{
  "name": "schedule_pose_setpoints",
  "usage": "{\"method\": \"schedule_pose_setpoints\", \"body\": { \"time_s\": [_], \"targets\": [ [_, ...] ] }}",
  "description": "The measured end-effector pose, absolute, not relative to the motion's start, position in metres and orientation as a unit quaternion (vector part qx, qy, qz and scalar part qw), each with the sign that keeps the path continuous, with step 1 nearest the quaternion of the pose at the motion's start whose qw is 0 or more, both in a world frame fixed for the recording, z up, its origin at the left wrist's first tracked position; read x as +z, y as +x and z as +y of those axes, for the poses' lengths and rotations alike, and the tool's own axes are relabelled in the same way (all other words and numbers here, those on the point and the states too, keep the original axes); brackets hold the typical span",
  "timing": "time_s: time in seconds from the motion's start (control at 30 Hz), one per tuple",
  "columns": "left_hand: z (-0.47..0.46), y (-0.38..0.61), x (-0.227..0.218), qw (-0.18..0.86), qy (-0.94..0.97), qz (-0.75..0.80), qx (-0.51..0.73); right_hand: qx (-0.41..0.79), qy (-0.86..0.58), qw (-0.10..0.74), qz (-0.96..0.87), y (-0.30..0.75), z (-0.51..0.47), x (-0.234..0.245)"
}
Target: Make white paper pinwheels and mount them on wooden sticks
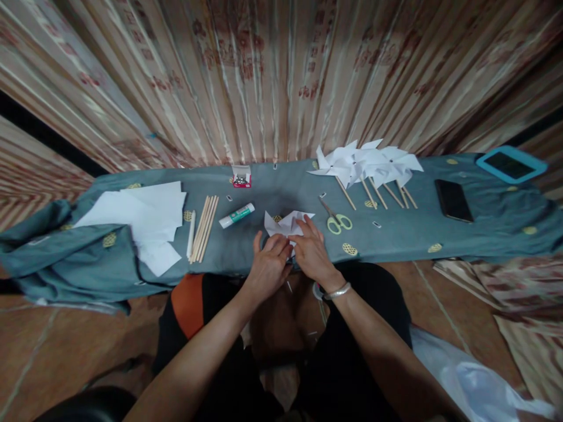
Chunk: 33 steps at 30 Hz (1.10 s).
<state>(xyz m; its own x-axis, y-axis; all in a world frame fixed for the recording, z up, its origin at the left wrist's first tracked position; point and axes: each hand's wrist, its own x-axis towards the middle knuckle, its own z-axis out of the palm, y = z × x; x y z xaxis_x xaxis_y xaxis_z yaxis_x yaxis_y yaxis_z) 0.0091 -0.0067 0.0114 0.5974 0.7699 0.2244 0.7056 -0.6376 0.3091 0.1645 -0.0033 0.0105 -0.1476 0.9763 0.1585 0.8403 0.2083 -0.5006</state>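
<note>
A white paper pinwheel head (287, 223), its corners folded up, lies at the front edge of the cloth-covered table. My left hand (269, 262) grips its near left side with curled fingers, the thumb standing out. From the right, my right hand (311, 251) presses fingers onto the middle and right side of the same paper. My fingers hide the paper's centre. A glue stick (237, 215) lies left of the pinwheel head, and green-handled scissors (338, 222) rest open to its right.
Finished pinwheels (352, 163) on sticks lie at the back right. Wooden sticks (204, 230), a white candle-like stick (192, 235) and paper sheets (145, 212) are at left. Behind stands a small box of metal pins (241, 180). Further right are a phone (454, 200) and a blue-framed tablet (511, 164).
</note>
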Motion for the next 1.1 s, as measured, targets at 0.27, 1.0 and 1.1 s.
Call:
{"method": "schedule_pose_setpoints", "body": {
  "time_s": [0.27,1.0,1.1],
  "targets": [
    [-0.006,0.009,0.014,0.094,0.892,0.407,0.174,0.117,-0.619,0.268,-0.729,0.173,-0.001,0.007],
    [-0.006,0.010,0.011,0.104,0.889,0.409,0.179,0.058,-0.594,0.186,-0.781,0.166,-0.005,0.005],
    [-0.006,0.010,0.011,0.101,0.888,0.411,0.179,0.059,-0.587,0.177,-0.788,0.166,-0.005,0.005]
  ]
}}
